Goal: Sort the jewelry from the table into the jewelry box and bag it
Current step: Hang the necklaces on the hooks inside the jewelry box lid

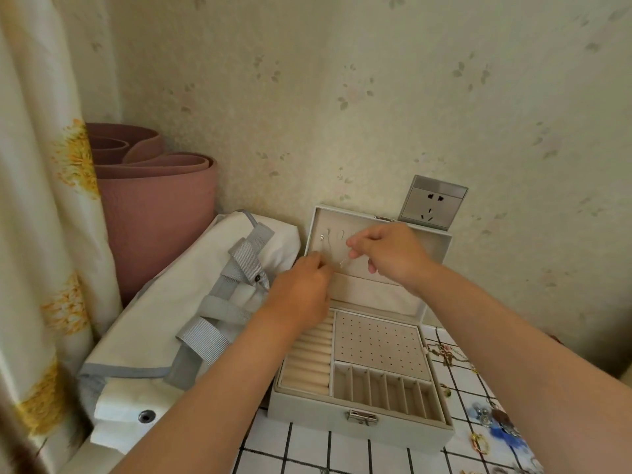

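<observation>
A pale grey jewelry box [362, 419] stands open on the table, its lid [434, 248] leaning back against the wall. Inside are ring rolls, a dotted earring panel [376, 340] and several small slots. Both hands are raised in front of the lid's inner face. My right hand [390, 251] pinches a thin silvery chain [343, 263] by its upper part. My left hand [301, 289] pinches the chain's lower end near the lid's hooks [333, 234]. Loose jewelry [492, 419] lies on the table to the right of the box.
A white cloth bag [164, 323] with grey straps lies left of the box. A rolled pink mat [154, 206] stands behind it by a curtain [44, 200]. A wall socket [432, 206] sits behind the lid. The tablecloth [307, 453] is white with a black grid.
</observation>
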A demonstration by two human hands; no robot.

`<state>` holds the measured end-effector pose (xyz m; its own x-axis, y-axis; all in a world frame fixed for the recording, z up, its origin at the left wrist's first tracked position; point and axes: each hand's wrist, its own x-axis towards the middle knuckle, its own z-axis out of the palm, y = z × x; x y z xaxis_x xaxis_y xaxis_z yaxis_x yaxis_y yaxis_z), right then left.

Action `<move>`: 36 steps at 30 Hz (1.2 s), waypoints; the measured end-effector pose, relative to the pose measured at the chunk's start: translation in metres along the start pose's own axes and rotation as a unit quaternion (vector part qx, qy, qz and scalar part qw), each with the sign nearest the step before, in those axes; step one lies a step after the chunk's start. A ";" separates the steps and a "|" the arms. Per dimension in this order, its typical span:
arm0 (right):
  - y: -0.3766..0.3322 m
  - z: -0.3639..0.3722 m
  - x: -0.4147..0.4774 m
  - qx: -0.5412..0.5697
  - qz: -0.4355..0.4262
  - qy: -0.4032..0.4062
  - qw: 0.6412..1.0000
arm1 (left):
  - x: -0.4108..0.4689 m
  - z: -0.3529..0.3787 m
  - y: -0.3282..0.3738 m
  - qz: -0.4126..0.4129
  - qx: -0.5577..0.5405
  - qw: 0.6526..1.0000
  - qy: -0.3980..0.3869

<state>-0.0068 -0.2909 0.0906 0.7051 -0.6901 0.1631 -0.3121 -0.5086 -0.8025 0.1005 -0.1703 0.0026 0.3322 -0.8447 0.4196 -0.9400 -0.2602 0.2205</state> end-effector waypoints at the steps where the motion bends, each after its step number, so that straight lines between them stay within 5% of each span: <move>1: 0.000 0.000 0.003 -0.008 -0.005 0.001 1.000 | -0.001 0.002 0.001 -0.003 0.033 0.999 -0.001; 11: 0.015 0.025 0.012 -0.039 -0.021 -0.004 0.999 | 0.001 0.000 0.001 -0.008 0.085 0.996 0.004; 17: 0.027 0.043 0.013 -0.166 -0.056 -0.025 0.984 | 0.003 -0.007 -0.009 0.007 0.038 0.999 0.016; 36: 0.030 0.030 -0.027 -0.190 -0.034 -0.010 0.981 | -0.003 -0.029 -0.006 -0.010 -0.073 0.997 -0.007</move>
<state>-0.0161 -0.2722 0.0455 0.7441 -0.6390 0.1950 -0.4752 -0.7113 -0.5179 0.1074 -0.1524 0.0256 0.3480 -0.8472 0.4013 -0.9121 -0.2070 0.3539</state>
